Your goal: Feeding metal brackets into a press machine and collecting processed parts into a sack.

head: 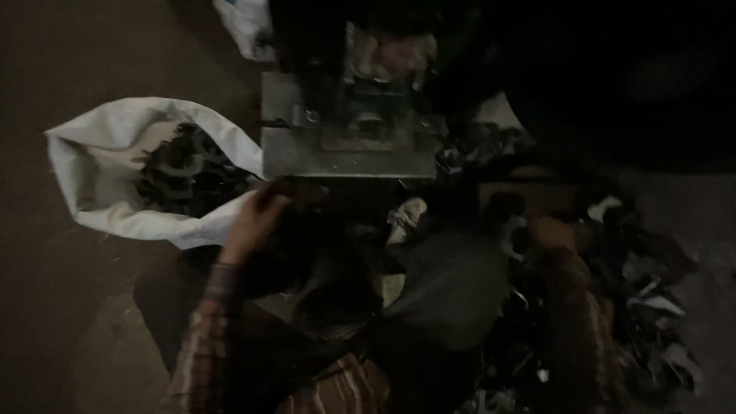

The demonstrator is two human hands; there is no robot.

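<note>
Below the metal machine block (349,130), at the centre of the dim view from the head camera, the left hand (257,218) is raised with its fingers curled around a dark piece (303,192) held just under the block's lower edge; the fingers appear closed on this piece, though the low light hides the exact grip. To the left of the hand lies a white sack (92,165), its mouth open toward the machine and filled with dark curved scraps (188,172) that reach up to the rim; the sack's edge lies just beside the wrist. The left forearm wears a striped sleeve (207,337) that runs down toward the lower edge of the view. On the right side, the right hand (548,230) rests at the top of a heap of mixed dark and pale scraps (644,291) spread over the floor; whether its fingers are apart or closed on anything cannot be told, since the hand is blurred and in shadow. Between the two arms sits a dark grey rounded mass (452,284), probably cloth over the person's knee. Behind the machine block, at the upper edge, a second white bag (245,27) is partly visible. The floor (46,307) around the sack is bare and brownish.
</note>
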